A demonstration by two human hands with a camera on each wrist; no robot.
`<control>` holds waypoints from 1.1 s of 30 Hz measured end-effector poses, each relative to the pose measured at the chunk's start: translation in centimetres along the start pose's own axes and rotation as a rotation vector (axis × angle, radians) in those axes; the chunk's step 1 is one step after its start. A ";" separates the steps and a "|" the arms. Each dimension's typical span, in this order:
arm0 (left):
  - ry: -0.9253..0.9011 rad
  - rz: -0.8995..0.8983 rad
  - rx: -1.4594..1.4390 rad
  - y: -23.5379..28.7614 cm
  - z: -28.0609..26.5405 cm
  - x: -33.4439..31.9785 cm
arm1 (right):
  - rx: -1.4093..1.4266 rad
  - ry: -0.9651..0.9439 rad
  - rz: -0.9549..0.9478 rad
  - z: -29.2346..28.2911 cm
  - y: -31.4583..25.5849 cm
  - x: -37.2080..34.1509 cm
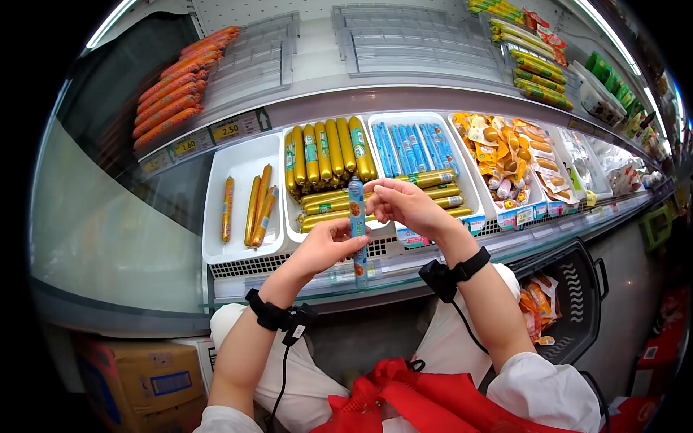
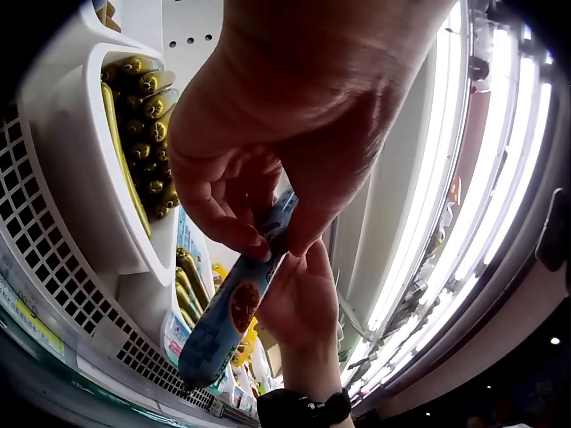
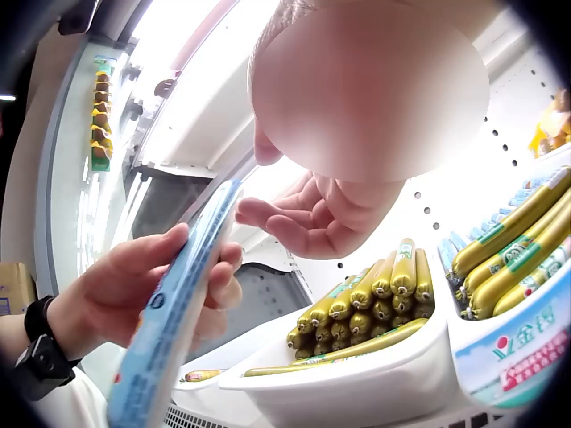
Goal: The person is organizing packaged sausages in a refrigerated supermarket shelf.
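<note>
My left hand [image 1: 323, 247] pinches a blue-wrapped sausage [image 1: 356, 206] between thumb and fingers, and it stands upright in front of the trays. My right hand [image 1: 413, 208] is beside the sausage's upper end, its fingers loosely bent with nothing in them. In the right wrist view, the right fingertips [image 3: 253, 212] are close by the top of the blue sausage [image 3: 165, 312]. The left wrist view shows the sausage's lower end [image 2: 223, 325] with a round food picture on the wrapper. Behind the hands, a white tray [image 1: 291, 224] holds gold-wrapped sausages [image 1: 317, 151].
A white tray [image 1: 212, 216] at left holds a few sausages. Blue packs [image 1: 411, 148] fill another tray, with gold sausages in front. Orange snack packs [image 1: 498, 148] lie further right. A dark basket [image 1: 588, 317] stands low at right, a cardboard box [image 1: 155, 379] low at left.
</note>
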State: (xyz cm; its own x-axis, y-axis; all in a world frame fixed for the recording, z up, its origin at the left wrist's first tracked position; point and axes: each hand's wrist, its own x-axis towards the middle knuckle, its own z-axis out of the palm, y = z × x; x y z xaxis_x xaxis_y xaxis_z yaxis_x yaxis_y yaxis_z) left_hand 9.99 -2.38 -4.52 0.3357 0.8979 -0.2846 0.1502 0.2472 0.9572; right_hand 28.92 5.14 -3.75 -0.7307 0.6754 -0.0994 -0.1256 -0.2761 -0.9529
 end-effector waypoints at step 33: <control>0.526 0.694 -0.787 2.4 -8.7 -1.2 | -0.031 0.294 -0.496 3.6 -10.2 0.1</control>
State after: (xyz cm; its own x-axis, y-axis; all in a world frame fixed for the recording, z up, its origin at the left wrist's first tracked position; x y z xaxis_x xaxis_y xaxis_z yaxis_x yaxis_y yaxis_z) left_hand 1.89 0.26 -1.40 -0.3336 0.9232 0.1907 -0.5925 -0.3626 0.7193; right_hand 27.68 5.58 7.03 -0.3713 0.8819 0.2904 -0.3825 0.1398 -0.9133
